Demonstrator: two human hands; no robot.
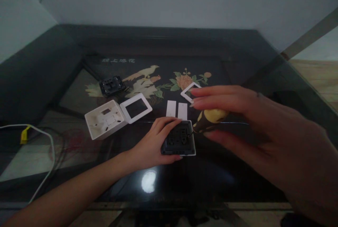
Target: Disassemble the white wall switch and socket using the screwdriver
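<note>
1. Left hand (155,142) flat on the table, fingers clamped round the left side and near edge of a dark switch module (179,139); thumb at the front edge, fingertips over the top rim.
2. Module face down on the glass table (200,181), near the middle of the front half, its dark back with terminals turned up, white rim showing at the right and lower edge.
3. Right hand (253,125) raised close to the camera, fingers closed on the yellow-and-black handle of a screwdriver (210,119); forefinger and middle finger stretched along the top, thumb underneath.
4. Screwdriver aimed left, front end just at the module's upper right corner; tip too small and dark to tell whether touching.
5. Two white rocker caps (176,109) side by side on the glass just behind the module.
6. Small white frame (185,92) behind the caps, partly hidden by the right fingers.
7. Larger white frame (136,108) left of the caps, touching a white back box (104,119), open side up.
8. Second dark module (112,86) farther back on the left.
9. White cable (50,142) with a yellow clip at the far left edge.
</note>
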